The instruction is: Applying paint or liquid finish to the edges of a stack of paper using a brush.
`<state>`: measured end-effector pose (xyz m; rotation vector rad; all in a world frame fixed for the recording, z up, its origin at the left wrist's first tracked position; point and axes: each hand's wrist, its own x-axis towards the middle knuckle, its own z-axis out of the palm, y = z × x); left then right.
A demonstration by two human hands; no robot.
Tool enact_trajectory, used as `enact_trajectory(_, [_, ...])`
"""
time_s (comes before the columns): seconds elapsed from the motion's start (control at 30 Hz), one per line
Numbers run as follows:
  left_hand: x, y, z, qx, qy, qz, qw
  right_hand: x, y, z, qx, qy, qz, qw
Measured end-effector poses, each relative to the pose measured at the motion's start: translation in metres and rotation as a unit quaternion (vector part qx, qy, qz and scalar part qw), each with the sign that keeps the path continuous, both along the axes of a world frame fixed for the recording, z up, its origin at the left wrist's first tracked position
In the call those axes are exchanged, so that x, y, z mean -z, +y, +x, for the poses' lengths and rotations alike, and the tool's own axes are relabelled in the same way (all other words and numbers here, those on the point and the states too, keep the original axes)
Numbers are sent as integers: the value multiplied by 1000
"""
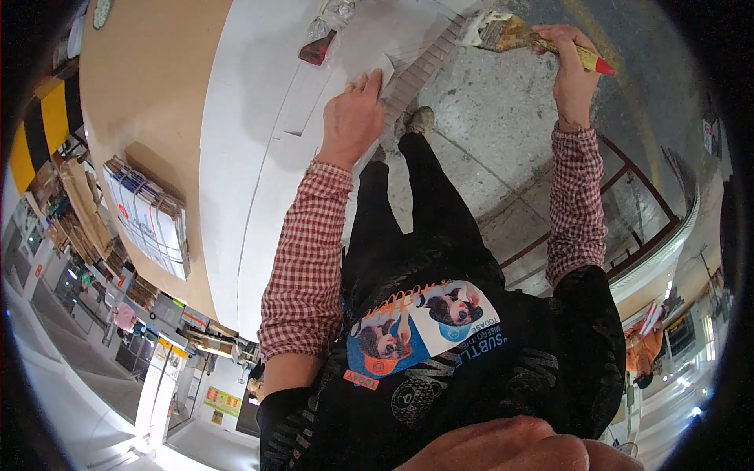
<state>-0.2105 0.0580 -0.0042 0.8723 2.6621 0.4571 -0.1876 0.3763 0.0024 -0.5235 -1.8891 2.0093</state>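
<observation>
My right hand (575, 77) is closed around the yellow, red-tipped handle of a wide, flat paintbrush (514, 35). Its bristles point left and are coated with something whitish, close to the far end of a row of stepped, overlapping board edges (420, 74). On the left, my left hand (353, 118) rests at the rim of white cardboard sheets (251, 118). Its fingers are bent together over a small white flap (383, 74) beside those edges. Beyond it lies a dark red item (316, 49) partly wrapped in clear plastic.
Brown board (149, 86) extends left of the white sheets, with a strapped bundle of flat printed cartons (149, 212) on it. Below is a concrete floor (487, 118). A reddish-brown metal frame (636, 173) stands at the right. A person in orange (644, 353) is farther back.
</observation>
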Motion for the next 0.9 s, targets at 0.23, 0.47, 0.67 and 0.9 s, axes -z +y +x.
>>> enact_trajectory(0.23, [3,2,1,3,-6,-37,999,-7,-4,22,-63,-30,-39,997])
enact_trajectory(0.47, [21,19,36,-83,45,-121,988,-16,-16,58,-25,26,-43,998])
enact_trajectory(0.67, [10,-20,86,-158,22,-134,978,-10,-40,80,-33,-9,5,999])
enact_trajectory(0.9, [12,-85,99,-109,28,-139,984,-3,-66,83,-52,-27,-11,998])
